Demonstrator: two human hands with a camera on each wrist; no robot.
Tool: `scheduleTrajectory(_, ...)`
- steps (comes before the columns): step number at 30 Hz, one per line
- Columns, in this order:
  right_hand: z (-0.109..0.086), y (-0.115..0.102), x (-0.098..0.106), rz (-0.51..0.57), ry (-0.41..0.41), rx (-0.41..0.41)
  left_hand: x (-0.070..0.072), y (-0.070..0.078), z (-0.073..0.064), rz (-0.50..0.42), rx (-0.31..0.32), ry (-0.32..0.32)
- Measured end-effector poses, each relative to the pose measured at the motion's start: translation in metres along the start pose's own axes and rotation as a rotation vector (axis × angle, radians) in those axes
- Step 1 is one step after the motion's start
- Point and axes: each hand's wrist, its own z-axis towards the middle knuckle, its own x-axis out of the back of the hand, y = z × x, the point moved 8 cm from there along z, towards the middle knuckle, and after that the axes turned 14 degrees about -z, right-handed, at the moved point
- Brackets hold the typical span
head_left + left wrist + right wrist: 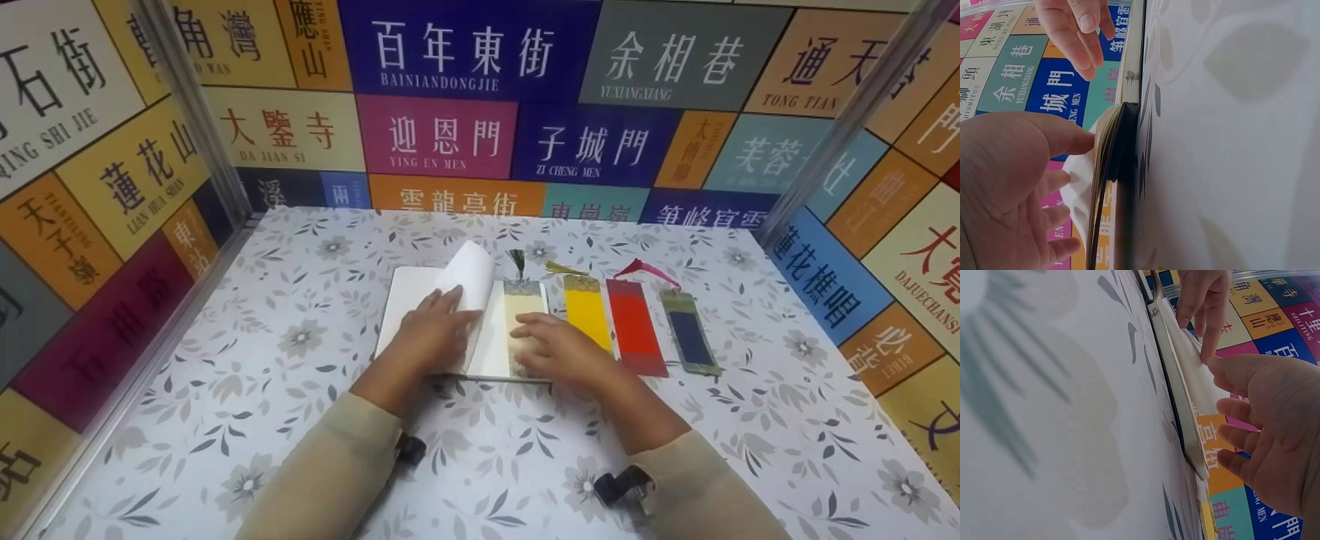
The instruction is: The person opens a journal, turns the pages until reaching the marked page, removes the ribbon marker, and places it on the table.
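An open notebook [409, 289] with blank white pages lies on the table, its page edges [1100, 169] close up in the left wrist view. One page [472, 268] stands curled up near the middle. My left hand [433, 334] lies over the left side with fingers extended, its thumb at the page edges. A cream bookmark [523, 307] with a patterned top and a dark green tassel [517, 262] lies along the right page. My right hand [566, 349] is over that bookmark's right side, fingers loosely bent; the right wrist view shows nothing pinched between them.
Right of the notebook lie a yellow bookmark [587, 311], a red bookmark [636, 330] and a navy bookmark with green border [690, 334], each tasselled. The table [300, 420] has a floral cover. Panels with printed street names [465, 52] rise around its back and sides.
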Motion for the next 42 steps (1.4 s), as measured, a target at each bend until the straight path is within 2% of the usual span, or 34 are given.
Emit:
scheduleTrajectory(7,0.001,0.002,0.001,-0.005,-0.01,-0.022,-0.001,-0.003,0.0,-0.016,0.051,-0.023)
scheduleTrajectory(12,0.003,0.009,0.004,-0.011,-0.017,-0.089,0.001,-0.003,-0.001,-0.006,0.05,-0.025)
scheduleTrajectory(19,0.013,0.023,0.01,0.069,0.012,-0.196,0.0,-0.004,-0.002,-0.012,0.043,-0.038)
scheduleTrajectory(26,0.029,0.029,0.013,-0.017,0.064,-0.2,0.001,-0.004,-0.001,0.008,0.037,-0.03)
scheduleTrajectory(33,0.039,0.035,0.006,-0.059,0.008,-0.253,-0.004,-0.009,-0.001,0.041,0.064,-0.09)
scheduleTrajectory(37,0.043,0.036,0.002,-0.081,-0.036,-0.287,-0.006,-0.011,-0.002,0.025,0.084,-0.131)
scheduleTrajectory(42,0.049,0.033,0.0,-0.108,-0.043,-0.297,-0.007,-0.013,-0.005,0.008,0.102,-0.155)
